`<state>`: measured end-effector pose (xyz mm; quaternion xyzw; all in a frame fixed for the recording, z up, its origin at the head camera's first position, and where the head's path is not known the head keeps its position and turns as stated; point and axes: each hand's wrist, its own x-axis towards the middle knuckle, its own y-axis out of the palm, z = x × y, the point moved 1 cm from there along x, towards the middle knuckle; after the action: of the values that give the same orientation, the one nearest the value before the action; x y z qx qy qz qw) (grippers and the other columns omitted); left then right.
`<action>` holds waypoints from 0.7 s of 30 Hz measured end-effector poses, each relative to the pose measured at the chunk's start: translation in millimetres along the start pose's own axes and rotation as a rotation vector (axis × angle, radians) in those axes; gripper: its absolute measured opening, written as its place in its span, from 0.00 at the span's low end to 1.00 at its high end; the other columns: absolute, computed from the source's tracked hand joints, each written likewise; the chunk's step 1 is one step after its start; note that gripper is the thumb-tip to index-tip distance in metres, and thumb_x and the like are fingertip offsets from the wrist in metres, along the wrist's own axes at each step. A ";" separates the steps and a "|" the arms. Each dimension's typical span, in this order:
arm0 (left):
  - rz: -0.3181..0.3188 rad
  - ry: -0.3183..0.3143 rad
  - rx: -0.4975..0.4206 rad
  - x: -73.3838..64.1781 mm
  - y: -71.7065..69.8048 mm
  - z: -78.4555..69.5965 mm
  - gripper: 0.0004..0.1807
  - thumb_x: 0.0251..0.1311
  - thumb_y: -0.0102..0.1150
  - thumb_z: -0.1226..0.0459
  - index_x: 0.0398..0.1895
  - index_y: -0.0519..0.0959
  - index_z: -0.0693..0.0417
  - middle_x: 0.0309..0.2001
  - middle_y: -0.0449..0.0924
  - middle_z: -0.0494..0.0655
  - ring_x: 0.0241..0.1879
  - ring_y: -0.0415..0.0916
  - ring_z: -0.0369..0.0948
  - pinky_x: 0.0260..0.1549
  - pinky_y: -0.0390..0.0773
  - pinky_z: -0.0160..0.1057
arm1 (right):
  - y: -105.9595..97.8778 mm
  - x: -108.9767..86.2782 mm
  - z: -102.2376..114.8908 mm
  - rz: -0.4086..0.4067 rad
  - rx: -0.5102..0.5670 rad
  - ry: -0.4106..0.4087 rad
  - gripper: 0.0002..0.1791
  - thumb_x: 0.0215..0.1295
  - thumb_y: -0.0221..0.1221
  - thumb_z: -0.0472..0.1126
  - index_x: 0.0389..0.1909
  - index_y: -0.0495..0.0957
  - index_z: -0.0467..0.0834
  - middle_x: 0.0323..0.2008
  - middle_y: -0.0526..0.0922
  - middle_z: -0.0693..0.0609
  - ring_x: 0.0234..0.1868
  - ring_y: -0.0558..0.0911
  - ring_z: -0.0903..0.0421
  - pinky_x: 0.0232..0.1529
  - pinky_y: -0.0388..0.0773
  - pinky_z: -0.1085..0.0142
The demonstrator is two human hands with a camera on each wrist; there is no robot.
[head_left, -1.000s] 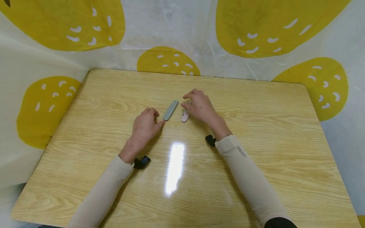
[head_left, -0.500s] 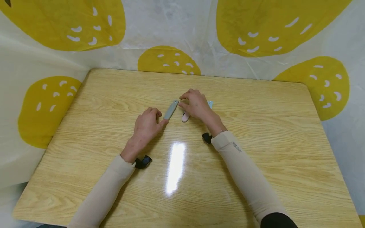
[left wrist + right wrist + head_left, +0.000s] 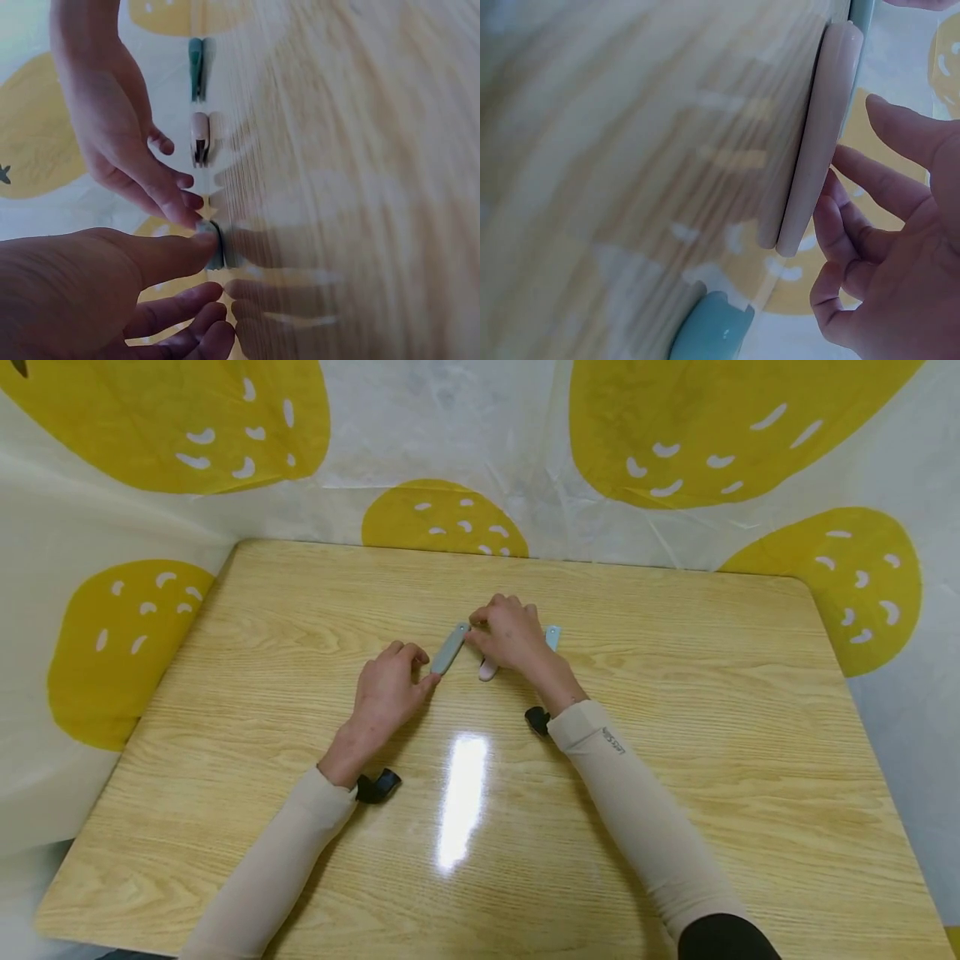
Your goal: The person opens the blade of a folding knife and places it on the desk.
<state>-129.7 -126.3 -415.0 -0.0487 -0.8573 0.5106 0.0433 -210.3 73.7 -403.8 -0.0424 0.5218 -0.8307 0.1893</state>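
Note:
A slim grey-green piece (image 3: pixel 450 650) with rounded ends and a small hole lies slanted on the table. At its near end my left hand (image 3: pixel 386 689) rests the thumb, with the other fingers loosely bent beside it. My right hand (image 3: pixel 510 631) reaches to the far end; its thumb and index finger are close to or touching it, apart from each other. Under the right palm lies a pink piece (image 3: pixel 488 670) of similar shape, partly hidden. A light blue-green piece (image 3: pixel 552 637) shows past the right wrist, its lower part covered. Their exact kind is unclear.
The wood-grain table (image 3: pixel 675 693) reaches to a white curtain (image 3: pixel 450 427) with yellow patterns at the back and sides. Black wrist straps with cameras (image 3: pixel 378 786) sit at both wrists. A bright light reflection lies on the tabletop.
My right hand has moved left, from above the pink piece to the far end of the grey-green piece. The light blue-green piece has come into view. The left hand has barely shifted.

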 end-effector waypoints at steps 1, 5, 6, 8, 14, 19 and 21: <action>0.000 0.003 -0.001 0.0 0.2 0.1 0.19 0.65 0.72 0.56 0.50 0.83 0.61 0.39 0.80 0.54 0.29 0.73 0.47 0.34 0.74 0.46 | 0.5 0.0 0.3 0.001 -0.002 -0.002 0.23 0.76 0.60 0.56 0.64 0.83 0.48 0.57 0.80 0.47 0.57 0.73 0.45 0.59 0.65 0.49; -0.004 0.016 -0.007 0.4 0.5 -0.2 0.18 0.65 0.71 0.57 0.51 0.83 0.61 0.42 0.82 0.55 0.30 0.73 0.47 0.33 0.74 0.45 | 1.8 -0.2 0.9 0.005 -0.009 -0.003 0.23 0.75 0.61 0.56 0.63 0.83 0.49 0.55 0.80 0.47 0.55 0.73 0.46 0.57 0.64 0.50; -0.004 0.019 -0.007 0.5 0.6 -0.2 0.18 0.65 0.71 0.58 0.51 0.83 0.61 0.43 0.83 0.55 0.29 0.73 0.47 0.33 0.74 0.45 | 1.9 -0.5 1.2 0.006 -0.010 -0.003 0.23 0.75 0.61 0.56 0.63 0.83 0.49 0.54 0.80 0.47 0.54 0.73 0.46 0.57 0.64 0.50; -0.006 0.026 -0.007 1.0 0.9 -0.1 0.17 0.65 0.71 0.58 0.50 0.84 0.61 0.43 0.83 0.55 0.29 0.74 0.47 0.33 0.74 0.44 | 2.0 -0.5 1.4 0.005 -0.010 -0.003 0.22 0.75 0.61 0.55 0.63 0.83 0.49 0.54 0.80 0.47 0.54 0.72 0.46 0.57 0.64 0.50; -0.011 0.023 0.005 1.5 1.0 0.0 0.18 0.65 0.72 0.57 0.50 0.84 0.60 0.37 0.80 0.54 0.28 0.73 0.46 0.32 0.71 0.43 | 0.3 -1.1 2.6 0.015 -0.005 0.005 0.23 0.75 0.61 0.56 0.63 0.83 0.49 0.55 0.80 0.47 0.54 0.72 0.46 0.57 0.63 0.50; -0.016 0.016 0.005 1.2 0.3 -0.4 0.20 0.64 0.73 0.54 0.49 0.84 0.59 0.35 0.79 0.53 0.28 0.73 0.46 0.33 0.71 0.44 | -0.4 -1.2 3.3 0.030 0.003 0.016 0.23 0.75 0.61 0.56 0.63 0.83 0.48 0.55 0.79 0.47 0.54 0.72 0.46 0.57 0.63 0.50; -0.021 0.017 0.008 1.4 0.8 -0.2 0.20 0.63 0.73 0.54 0.49 0.85 0.59 0.35 0.79 0.52 0.28 0.73 0.46 0.32 0.71 0.44 | -0.2 -1.2 3.4 0.032 0.007 0.017 0.23 0.75 0.62 0.56 0.63 0.83 0.48 0.55 0.79 0.47 0.54 0.72 0.47 0.57 0.62 0.51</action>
<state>-131.1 -125.6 -415.5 -0.0438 -0.8553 0.5131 0.0562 -208.3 71.2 -401.9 -0.0263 0.5211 -0.8298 0.1980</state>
